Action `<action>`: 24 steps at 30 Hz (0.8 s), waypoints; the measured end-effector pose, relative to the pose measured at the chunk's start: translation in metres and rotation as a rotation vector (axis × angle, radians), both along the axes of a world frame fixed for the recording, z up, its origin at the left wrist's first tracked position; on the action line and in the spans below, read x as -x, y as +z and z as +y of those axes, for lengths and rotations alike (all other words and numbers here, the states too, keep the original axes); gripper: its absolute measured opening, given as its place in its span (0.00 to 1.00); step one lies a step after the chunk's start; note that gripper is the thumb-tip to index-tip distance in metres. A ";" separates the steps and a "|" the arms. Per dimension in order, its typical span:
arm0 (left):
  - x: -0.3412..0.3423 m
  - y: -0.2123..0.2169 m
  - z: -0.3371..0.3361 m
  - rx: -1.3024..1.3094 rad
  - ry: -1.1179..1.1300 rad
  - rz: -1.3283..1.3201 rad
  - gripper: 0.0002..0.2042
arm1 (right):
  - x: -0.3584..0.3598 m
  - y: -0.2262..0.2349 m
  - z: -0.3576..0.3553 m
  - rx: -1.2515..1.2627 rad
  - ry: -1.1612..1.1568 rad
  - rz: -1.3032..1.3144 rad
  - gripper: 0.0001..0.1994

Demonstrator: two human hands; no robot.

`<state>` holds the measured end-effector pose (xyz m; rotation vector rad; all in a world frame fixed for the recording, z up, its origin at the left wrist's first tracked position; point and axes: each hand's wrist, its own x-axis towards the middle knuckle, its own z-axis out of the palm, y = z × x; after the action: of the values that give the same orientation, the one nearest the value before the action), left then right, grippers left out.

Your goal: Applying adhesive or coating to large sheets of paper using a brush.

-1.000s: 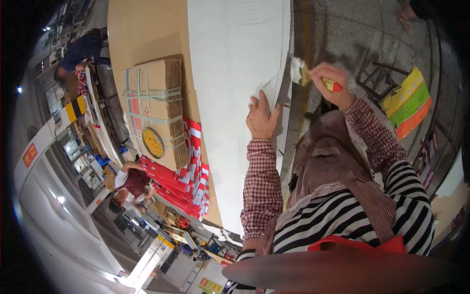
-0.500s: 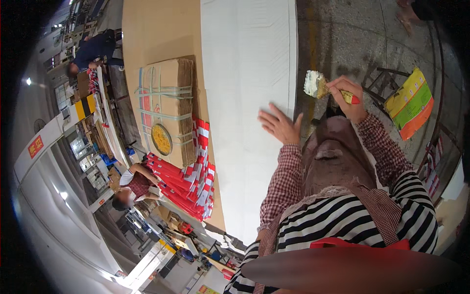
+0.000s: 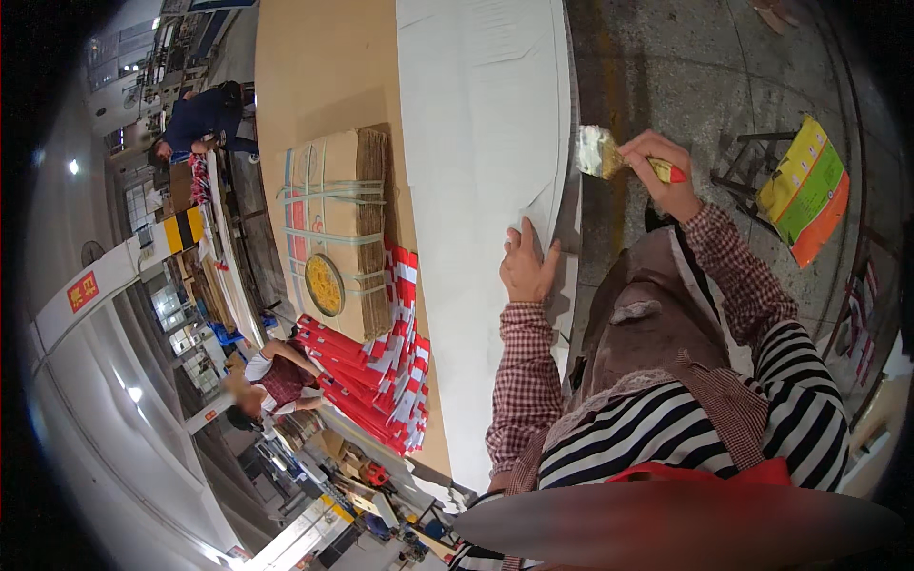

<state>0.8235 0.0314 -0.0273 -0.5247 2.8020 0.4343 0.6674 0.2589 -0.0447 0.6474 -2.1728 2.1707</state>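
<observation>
My left hand (image 3: 528, 269) rests on the long white paper sheets (image 3: 481, 190) near their right edge, its fingers stretched and the thumb held apart. Just above its fingertips the top sheet's edge is creased and lifted a little. My right hand (image 3: 665, 171) is closed round the handle of a flat paste brush (image 3: 598, 152). White paste coats the brush's bristles, which point left and hang by the right edge of the sheets. Part of the brush handle, yellow with a red end, shows past my fingers.
Left of the sheets, a strapped stack of brown cardboard (image 3: 333, 228) lies on the tan board (image 3: 324, 57), with a round yellow-patterned dish (image 3: 325, 285) on it. Red-and-white folded pieces (image 3: 381, 371) fan out below. A colourful bag (image 3: 807, 195) stands right. Two people work farther left.
My left hand has come down onto the sheets, shifting slightly left and nearer me. The top sheet's edge now shows a crease. The brush has moved slightly left and up, to the sheets' edge.
</observation>
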 end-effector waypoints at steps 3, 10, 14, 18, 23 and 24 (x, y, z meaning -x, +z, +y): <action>-0.003 -0.004 -0.012 -0.133 0.000 0.016 0.33 | 0.007 -0.007 -0.009 -0.007 0.004 0.035 0.03; 0.001 -0.002 -0.018 -0.144 -0.012 0.035 0.33 | -0.010 -0.015 -0.012 0.014 0.075 0.032 0.03; 0.000 0.002 -0.011 -0.104 -0.010 -0.012 0.33 | -0.014 -0.004 -0.014 -0.009 0.002 0.086 0.02; -0.003 -0.007 -0.010 -0.065 -0.041 0.017 0.34 | -0.030 -0.011 -0.018 -0.022 0.071 0.054 0.02; 0.002 -0.003 0.019 0.072 0.046 -0.070 0.40 | -0.055 0.010 0.007 -0.015 0.047 0.049 0.04; 0.000 -0.008 0.028 0.071 0.042 -0.071 0.40 | -0.059 0.014 0.012 -0.003 0.002 0.064 0.05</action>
<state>0.8235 0.0595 -0.0357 -0.6024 2.7507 0.3196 0.7262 0.2710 -0.0310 0.7096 -2.1450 2.1180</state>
